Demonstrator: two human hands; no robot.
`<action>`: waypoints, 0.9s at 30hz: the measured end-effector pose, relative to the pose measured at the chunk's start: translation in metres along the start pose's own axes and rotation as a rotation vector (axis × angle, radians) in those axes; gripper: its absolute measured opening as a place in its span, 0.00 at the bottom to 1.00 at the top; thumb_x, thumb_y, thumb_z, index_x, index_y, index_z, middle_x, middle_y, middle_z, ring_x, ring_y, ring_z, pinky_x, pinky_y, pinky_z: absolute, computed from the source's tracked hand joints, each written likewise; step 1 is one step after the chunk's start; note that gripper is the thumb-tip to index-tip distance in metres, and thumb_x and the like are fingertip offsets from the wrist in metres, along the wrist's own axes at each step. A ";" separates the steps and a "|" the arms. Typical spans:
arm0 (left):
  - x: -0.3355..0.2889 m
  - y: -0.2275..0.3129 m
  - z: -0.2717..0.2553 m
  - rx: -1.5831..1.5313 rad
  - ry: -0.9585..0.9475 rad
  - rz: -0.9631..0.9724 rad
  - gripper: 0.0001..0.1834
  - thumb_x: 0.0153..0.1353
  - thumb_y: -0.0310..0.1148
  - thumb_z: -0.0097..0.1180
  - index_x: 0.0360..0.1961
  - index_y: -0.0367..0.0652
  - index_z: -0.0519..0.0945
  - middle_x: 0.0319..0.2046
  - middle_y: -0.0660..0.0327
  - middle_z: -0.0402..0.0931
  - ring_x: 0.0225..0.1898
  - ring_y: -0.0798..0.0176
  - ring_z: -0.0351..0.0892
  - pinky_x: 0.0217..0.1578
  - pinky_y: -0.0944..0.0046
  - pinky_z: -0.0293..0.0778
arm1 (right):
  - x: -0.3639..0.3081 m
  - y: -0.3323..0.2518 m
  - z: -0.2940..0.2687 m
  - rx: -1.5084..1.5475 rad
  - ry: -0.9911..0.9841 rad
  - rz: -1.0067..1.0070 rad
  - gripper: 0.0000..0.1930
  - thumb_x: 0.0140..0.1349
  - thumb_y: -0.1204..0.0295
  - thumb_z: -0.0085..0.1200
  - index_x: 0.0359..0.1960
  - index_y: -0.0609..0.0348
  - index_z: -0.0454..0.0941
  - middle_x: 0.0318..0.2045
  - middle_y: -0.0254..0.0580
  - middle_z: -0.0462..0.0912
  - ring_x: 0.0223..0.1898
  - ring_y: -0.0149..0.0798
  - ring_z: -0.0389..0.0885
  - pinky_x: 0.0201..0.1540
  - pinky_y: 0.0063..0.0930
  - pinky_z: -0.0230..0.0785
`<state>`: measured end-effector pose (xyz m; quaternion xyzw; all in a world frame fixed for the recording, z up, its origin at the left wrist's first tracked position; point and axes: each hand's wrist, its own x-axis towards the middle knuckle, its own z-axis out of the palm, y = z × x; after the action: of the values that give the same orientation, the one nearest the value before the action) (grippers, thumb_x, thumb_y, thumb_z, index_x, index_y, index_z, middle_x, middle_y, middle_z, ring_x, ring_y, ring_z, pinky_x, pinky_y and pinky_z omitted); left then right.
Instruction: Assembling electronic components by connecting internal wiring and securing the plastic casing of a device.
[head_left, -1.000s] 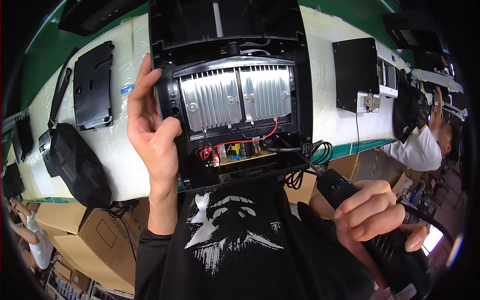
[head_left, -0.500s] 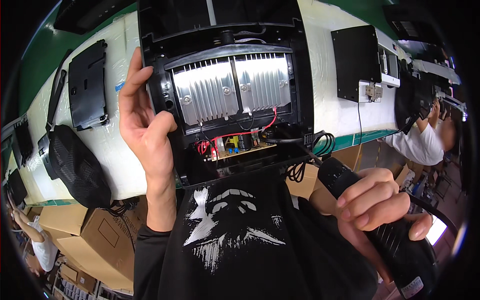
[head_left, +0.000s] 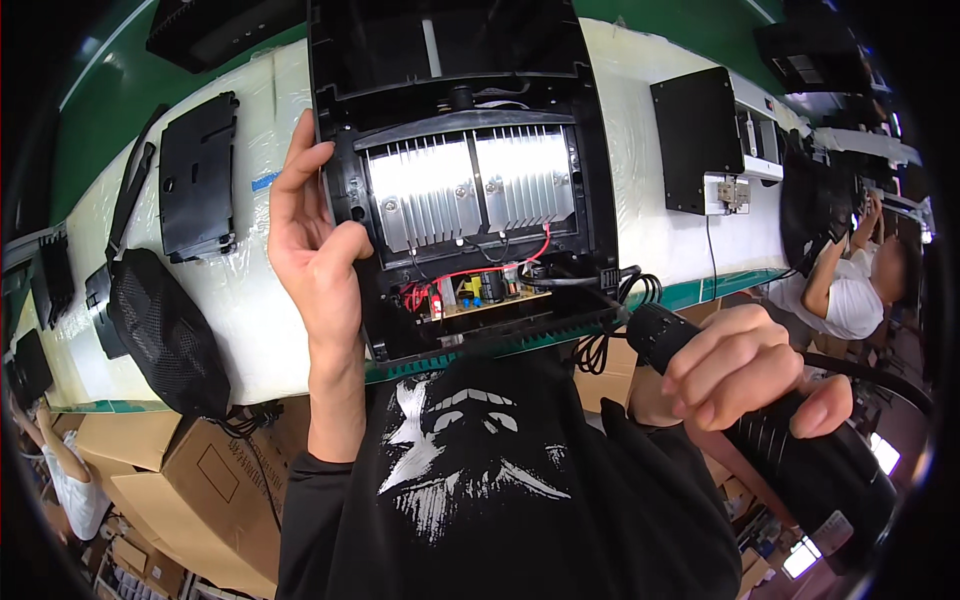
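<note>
A black plastic housing point(head_left: 602, 190), open on top, lies in front of me at the table's edge. Inside it are two finned metal heat sinks point(head_left: 425, 195) side by side, with a small circuit board point(head_left: 490, 303) and red and black wires nearer to me. My left hand point(head_left: 325, 235) grips the housing's left side, the thumb bent over its rim and the fingers along the outside. In my right hand point(head_left: 745, 370) is a black corded electric screwdriver point(head_left: 660, 335), its nose slanting toward the housing's near right corner. I cannot make out its bit.
Left of the housing lie a flat black panel point(head_left: 198, 180) and a black mesh pouch point(head_left: 168, 335). To the right stands a black and white box point(head_left: 697, 140) with a cable. Cardboard boxes point(head_left: 190, 490) sit below the table's edge. Another person point(head_left: 840, 290) works at the far right.
The view has shifted a little. The screwdriver's nose has come slightly forward and left toward the housing's near right corner. My left hand keeps its grip, and more of the green table edge shows.
</note>
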<state>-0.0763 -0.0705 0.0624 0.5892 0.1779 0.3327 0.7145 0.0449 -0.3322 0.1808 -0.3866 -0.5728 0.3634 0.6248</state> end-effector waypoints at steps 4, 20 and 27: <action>0.000 0.000 0.002 0.018 0.009 -0.016 0.34 0.32 0.13 0.38 0.49 0.32 0.70 0.65 0.45 0.55 0.67 0.51 0.54 0.66 0.60 0.50 | 0.005 0.006 0.011 -0.073 0.094 -0.133 0.15 0.64 0.67 0.39 0.49 0.62 0.64 0.39 0.59 0.75 0.34 0.59 0.77 0.38 0.50 0.74; -0.001 -0.004 -0.006 0.042 -0.019 0.058 0.34 0.31 0.12 0.37 0.48 0.35 0.70 0.65 0.43 0.55 0.68 0.49 0.52 0.64 0.61 0.52 | -0.106 -0.114 0.011 -0.851 0.993 -0.677 0.39 0.50 0.29 0.44 0.39 0.57 0.66 0.21 0.35 0.70 0.18 0.33 0.67 0.24 0.28 0.61; -0.002 -0.006 -0.008 0.119 -0.002 0.064 0.25 0.33 0.11 0.37 0.37 0.39 0.69 0.64 0.42 0.55 0.68 0.46 0.51 0.64 0.60 0.53 | -0.120 -0.063 -0.052 -1.206 1.491 -0.702 0.45 0.50 0.23 0.22 0.48 0.52 0.62 0.16 0.44 0.71 0.12 0.39 0.67 0.17 0.34 0.65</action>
<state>-0.0818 -0.0667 0.0541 0.6365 0.1778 0.3438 0.6672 0.0880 -0.4708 0.1827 -0.5751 -0.2067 -0.5223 0.5948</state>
